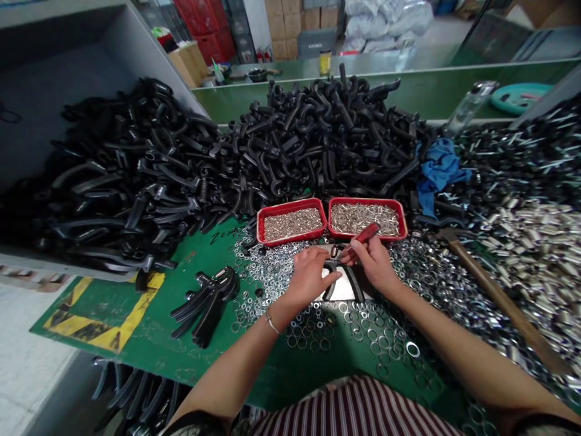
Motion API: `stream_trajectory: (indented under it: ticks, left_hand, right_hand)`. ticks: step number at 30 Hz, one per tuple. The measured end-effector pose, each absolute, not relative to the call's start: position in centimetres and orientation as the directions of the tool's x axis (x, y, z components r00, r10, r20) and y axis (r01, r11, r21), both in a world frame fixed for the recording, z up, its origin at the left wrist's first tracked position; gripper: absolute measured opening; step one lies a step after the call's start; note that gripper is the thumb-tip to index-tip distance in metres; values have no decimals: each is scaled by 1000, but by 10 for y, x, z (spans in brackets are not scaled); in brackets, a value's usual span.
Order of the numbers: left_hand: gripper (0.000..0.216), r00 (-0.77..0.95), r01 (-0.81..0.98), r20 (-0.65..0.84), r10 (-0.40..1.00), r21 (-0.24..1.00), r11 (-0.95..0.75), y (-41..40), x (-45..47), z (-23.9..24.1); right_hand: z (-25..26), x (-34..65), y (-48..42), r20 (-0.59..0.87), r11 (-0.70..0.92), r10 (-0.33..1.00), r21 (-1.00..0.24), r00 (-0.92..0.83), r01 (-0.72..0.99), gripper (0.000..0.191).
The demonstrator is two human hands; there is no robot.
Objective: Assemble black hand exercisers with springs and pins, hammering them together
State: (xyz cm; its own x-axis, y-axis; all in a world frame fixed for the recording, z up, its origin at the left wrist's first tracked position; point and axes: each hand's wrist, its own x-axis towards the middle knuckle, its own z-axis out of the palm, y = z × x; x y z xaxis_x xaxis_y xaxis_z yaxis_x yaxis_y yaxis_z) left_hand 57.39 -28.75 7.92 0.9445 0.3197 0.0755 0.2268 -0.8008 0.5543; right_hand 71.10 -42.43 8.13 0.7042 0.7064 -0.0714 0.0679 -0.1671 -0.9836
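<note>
- A green counter [149, 348] fills the lower scene, a white plate [340, 292] lying near its middle. Crowding around the plate leaves little free room, so a dropped part could easily be lost.
- Beyond the plate rises a tall heap of black handles [313, 133]. A knock at its foot could make pieces slide down toward the plate.
- Right of the plate, a wooden-handled hammer [503, 297] lies among loose metal parts; a swinging right forearm might catch it.
- Just beyond the plate, two red trays, a left tray [290, 241] and a right tray [404, 221], hold small metal pins. The right hand works very near the right one; a careless bump could spill it.
- Over the plate, the left hand [311, 272] grips the top of a black two-handled piece [356, 283], which lies on the plate, its legs toward the wearer. If that hold loosens, the piece could twist.
- The right hand [374, 265] is curled around a red-handled tool [367, 232], its shank angled toward the piece's top. A slip could jab the left fingers.
- At that top sits a small coil spring [334, 251]; poorly held, it might jump free.
- Loose rings [311, 338], nearer the wearer than the plate, could hide anything that falls.
</note>
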Motion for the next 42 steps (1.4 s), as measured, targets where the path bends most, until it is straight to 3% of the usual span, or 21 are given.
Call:
stream_trajectory:
  ticks: [9,12,15,17,22,25,28,32,35,36,38,40,42]
  left_hand:
    - [44,944,232,61,324,574,-785,-286,576,76]
    - [47,947,242,38,320,570,-785,-286,574,77]
    - [52,957,217,31,288,584,-782,-286,571,77]
    - [53,959,201,41,279,593,-779,-287,570,77]
    - [45,956,214,35,292,601,-770,-286,570,80]
    - [48,958,201,44,283,603,-772,-285,571,77]
    - [52,956,200,51,290,612,-765,-286,568,72]
    - [61,960,191,49,276,606,-772,-286,564,78]
    - [50,958,152,116,261,568,-809,-263,569,97]
    - [41,950,162,143,277,533,-830,-249,574,104]
    - [30,922,264,157,354,414,-871,-216,586,115]
    - [25,885,427,73,459,262,-866,-183,598,121]
    - [20,848,526,-26,529,163,-835,-161,608,121]
  right_hand:
    - [83,714,-429,-98,-227,709,-969,699,95,36]
    - [89,708,-431,-49,-288,746,-923,664,256,30]
    - [98,705,-428,-13,-379,812,-771,583,512,28]
    - [104,707,-421,-29,-396,831,-733,556,554,33]
    - [113,723,-407,-197,-273,901,-950,386,153,45]
    - [110,731,-415,-140,-128,847,-990,512,-58,44]
    - [102,738,-436,-118,-101,759,-993,640,-63,40]
    - [97,757,-475,-242,-377,710,-924,662,67,40]
    - [109,777,-507,-365,-681,674,-643,642,349,43]
    - [117,783,-515,-331,-726,660,-512,675,459,45]
    - [133,791,-522,-114,-727,667,-317,736,609,47]
    - [147,791,-512,101,-652,705,-297,702,698,41]
    - [155,784,-484,171,-487,796,-388,580,783,32]
